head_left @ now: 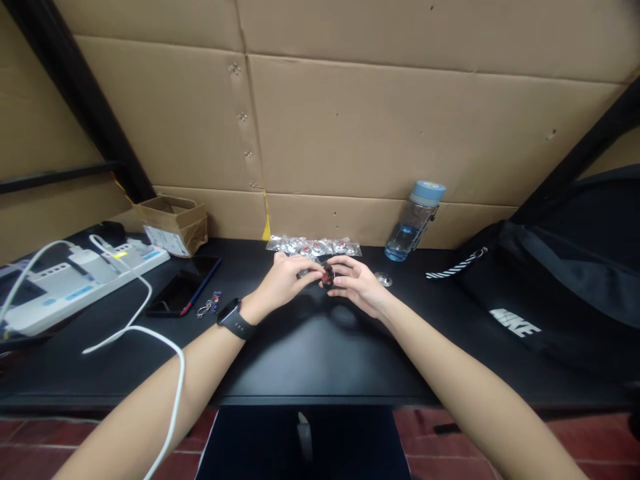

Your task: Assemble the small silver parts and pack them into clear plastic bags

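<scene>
Bare forearms (450,353) stretch over the near side of the counter (325,367). Beyond them, the left hand (285,277) pinches a small round dark-and-red piece (328,275) between thumb and fingers, while the right hand (363,288) grips its opposite side, just above the surface. Light, even fingertip pressure at the rim should steady it without smudging the face. A shiny disc (384,279) lies beside the right hand, worth sparing from a stray wrist; clear packets (320,247) lie farther back, by the cardboard wall (350,133).
</scene>
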